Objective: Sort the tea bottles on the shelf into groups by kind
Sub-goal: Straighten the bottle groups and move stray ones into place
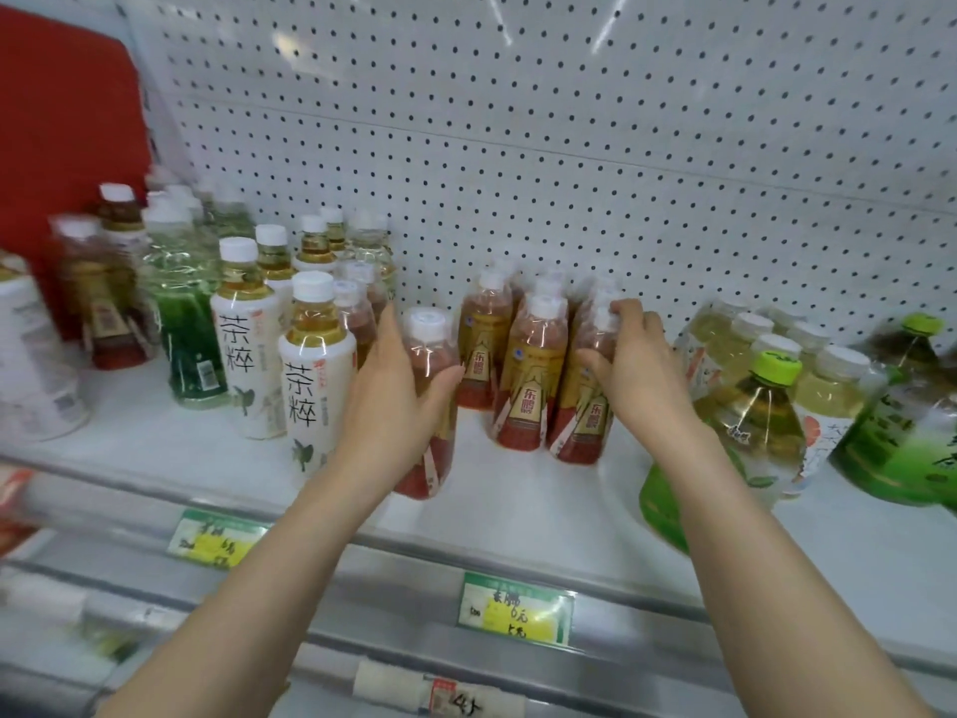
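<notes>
On the white shelf (518, 489), the left hand (393, 401) has its grip clamped around a red-and-gold tea bottle (432, 406) at the front; the right hand (634, 365) wraps the cap end of another red-and-gold bottle (582, 412) in the central cluster, between white-labelled bottles (310, 375) and green bottles (756, 422)
</notes>
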A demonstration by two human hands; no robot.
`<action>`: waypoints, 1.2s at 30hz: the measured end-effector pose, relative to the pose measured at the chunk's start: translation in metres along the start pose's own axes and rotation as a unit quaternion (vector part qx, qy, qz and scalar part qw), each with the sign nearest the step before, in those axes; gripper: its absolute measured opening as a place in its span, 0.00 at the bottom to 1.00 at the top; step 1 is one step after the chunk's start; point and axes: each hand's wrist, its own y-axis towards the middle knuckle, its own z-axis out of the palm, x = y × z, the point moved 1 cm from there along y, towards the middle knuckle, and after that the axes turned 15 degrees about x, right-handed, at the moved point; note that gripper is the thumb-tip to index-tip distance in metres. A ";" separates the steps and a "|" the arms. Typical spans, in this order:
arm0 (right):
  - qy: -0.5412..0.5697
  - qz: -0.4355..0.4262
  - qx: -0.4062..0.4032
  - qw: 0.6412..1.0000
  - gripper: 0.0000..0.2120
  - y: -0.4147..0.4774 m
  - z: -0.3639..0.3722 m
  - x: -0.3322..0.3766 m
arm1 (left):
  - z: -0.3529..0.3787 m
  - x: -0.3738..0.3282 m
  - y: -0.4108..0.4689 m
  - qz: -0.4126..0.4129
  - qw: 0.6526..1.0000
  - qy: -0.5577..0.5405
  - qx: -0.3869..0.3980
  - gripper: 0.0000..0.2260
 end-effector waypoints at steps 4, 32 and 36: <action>0.009 0.003 0.001 1.000 0.28 0.002 -0.001 0.000 | 0.003 0.009 0.008 -0.002 0.999 -0.028 0.040 0.29; 0.077 -0.016 -0.001 0.997 0.28 0.005 0.006 -0.006 | 0.051 0.026 0.065 -0.037 0.988 -0.143 0.042 0.30; 0.057 -0.009 -0.010 0.998 0.28 0.004 0.012 -0.002 | 0.058 0.027 0.059 -0.038 0.992 -0.107 0.055 0.32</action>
